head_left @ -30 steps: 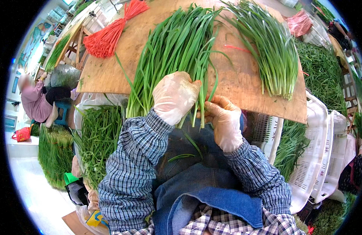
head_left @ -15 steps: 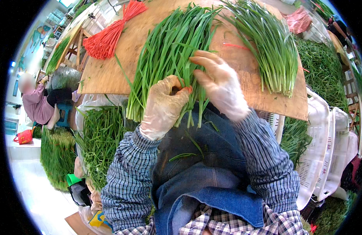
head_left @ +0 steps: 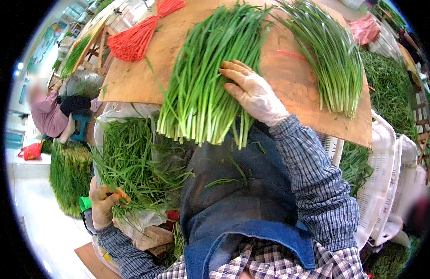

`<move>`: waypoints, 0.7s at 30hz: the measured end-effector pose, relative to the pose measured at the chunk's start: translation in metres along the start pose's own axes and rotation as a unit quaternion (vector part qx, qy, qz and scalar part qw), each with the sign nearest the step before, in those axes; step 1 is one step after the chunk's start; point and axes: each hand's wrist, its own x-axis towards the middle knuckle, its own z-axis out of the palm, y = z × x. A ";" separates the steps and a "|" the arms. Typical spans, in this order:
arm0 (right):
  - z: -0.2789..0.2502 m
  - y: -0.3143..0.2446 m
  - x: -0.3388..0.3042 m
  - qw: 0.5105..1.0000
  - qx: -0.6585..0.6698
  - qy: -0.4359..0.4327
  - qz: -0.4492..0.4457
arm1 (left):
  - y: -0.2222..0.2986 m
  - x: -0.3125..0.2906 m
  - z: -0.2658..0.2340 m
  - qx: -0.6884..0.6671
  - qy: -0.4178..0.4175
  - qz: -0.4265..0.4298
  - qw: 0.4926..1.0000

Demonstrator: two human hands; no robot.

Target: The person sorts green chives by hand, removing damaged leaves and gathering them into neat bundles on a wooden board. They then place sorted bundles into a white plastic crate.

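A loose bunch of garlic chives point(head_left: 208, 88) lies on the wooden board in front of me, its pale cut ends toward me and hanging over the near edge. My right hand point(head_left: 252, 93), in a thin whitish glove, rests on the bunch's right side with fingers stretched out. My left hand point(head_left: 105, 203), also gloved, is low at the left, beside a heap of loose green leaves point(head_left: 136, 160) in a plastic-lined container. Its fingers are curled closed near some leaves; what they hold is not clear. A second chive bunch point(head_left: 333, 65) lies farther right on the board.
Red ties point(head_left: 136, 39) lie at the board's point(head_left: 289, 100) far left, with a single red tie point(head_left: 290, 54) between the bunches. White crates point(head_left: 380, 172) stand at the right near more greens point(head_left: 387, 86). A person point(head_left: 50, 111) sits at the far left beside upright greens point(head_left: 71, 176).
My left hand has left the chive bunch and moved down and left to the leaf heap. My right hand has settled flat on the bunch, whose cut ends now show more fully.
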 end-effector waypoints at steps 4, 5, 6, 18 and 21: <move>-0.027 -0.014 0.007 0.999 0.030 0.037 0.013 | -0.020 0.005 0.017 0.478 0.146 0.115 0.859; -0.028 -0.017 0.006 0.998 0.038 0.047 0.019 | 0.005 0.010 0.045 0.378 0.177 0.166 0.893; -0.025 -0.018 0.005 0.994 0.059 0.089 0.033 | 0.019 0.016 0.065 0.293 0.139 0.211 0.922; -0.027 -0.035 -0.017 0.946 0.178 0.084 0.259 | 0.112 0.068 0.240 0.360 0.093 0.418 0.829; -0.039 -0.056 -0.025 0.897 0.250 0.089 0.354 | 0.105 0.072 0.247 0.307 0.094 0.423 0.847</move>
